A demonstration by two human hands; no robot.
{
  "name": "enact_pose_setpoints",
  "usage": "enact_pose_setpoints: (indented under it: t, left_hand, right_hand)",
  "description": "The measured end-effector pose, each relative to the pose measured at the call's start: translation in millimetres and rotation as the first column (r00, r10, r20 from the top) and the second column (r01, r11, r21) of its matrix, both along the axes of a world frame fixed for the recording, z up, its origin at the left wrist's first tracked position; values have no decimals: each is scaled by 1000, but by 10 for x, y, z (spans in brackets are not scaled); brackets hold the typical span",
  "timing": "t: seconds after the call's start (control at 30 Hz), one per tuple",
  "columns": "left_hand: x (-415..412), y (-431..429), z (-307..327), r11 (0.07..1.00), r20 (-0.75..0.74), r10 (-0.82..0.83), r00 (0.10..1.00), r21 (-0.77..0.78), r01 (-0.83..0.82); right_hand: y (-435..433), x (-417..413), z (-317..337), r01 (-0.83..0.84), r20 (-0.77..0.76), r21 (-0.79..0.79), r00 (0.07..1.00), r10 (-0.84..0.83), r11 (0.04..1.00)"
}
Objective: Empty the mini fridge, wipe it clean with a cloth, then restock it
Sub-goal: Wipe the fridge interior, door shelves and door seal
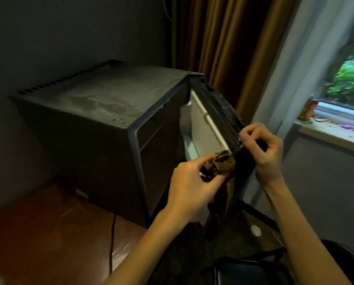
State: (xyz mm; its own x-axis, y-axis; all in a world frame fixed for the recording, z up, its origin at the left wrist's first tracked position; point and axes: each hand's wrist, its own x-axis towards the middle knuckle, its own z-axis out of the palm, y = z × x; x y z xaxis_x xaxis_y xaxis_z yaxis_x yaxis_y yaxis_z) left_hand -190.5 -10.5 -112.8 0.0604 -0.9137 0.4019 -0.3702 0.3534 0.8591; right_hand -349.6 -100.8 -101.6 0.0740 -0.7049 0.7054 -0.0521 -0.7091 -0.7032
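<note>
A dark grey mini fridge (93, 103) stands on a wooden surface against the wall. Its door (217, 118) hangs open toward me, showing a white inner lining with a shelf rail. The fridge's inside is dark and I cannot see its contents. A brown cloth (225, 164) is stretched between both hands in front of the door's edge. My left hand (190, 186) grips the bunched left end. My right hand (262, 149) pinches the darker right end, and part of the cloth hangs down between them.
Brown curtains (223, 42) hang behind the fridge, with a white sheer curtain (307, 58) and a window sill (332, 130) holding small items to the right. The wooden surface (48, 233) lies at lower left. A dark bag or chair (252, 270) sits at the bottom.
</note>
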Motion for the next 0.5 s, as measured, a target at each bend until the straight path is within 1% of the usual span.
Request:
enact_pose_setpoints:
  t: [0.13, 0.2, 0.27, 0.37, 0.5]
  left_hand:
    - [-472, -395, -2, 994, -65, -109, 992, -35, 107]
    - [-696, -625, 1, 988, -79, -149, 986, -44, 145]
    - [-784, -816, -15, 992, -49, -112, 993, -66, 108]
    - [-1003, -1173, 30, 996, -60, -26, 998, -90, 20]
    - [-1202, -1626, 105, 997, -62, 29, 998, -69, -33]
  right_hand:
    - [-200, -594, 56, 72, 103, 61, 992, -78, 996]
    - [-361, -849, 54, 130, 120, 76, 983, -139, 989]
    - [-519, -959, 19, 170, 118, 85, 977, -180, 982]
    - [-787, -1267, -24, 266, 104, -27, 959, -262, 963]
    - [-1168, -1717, -13, 388, -2, -207, 918, -397, 898]
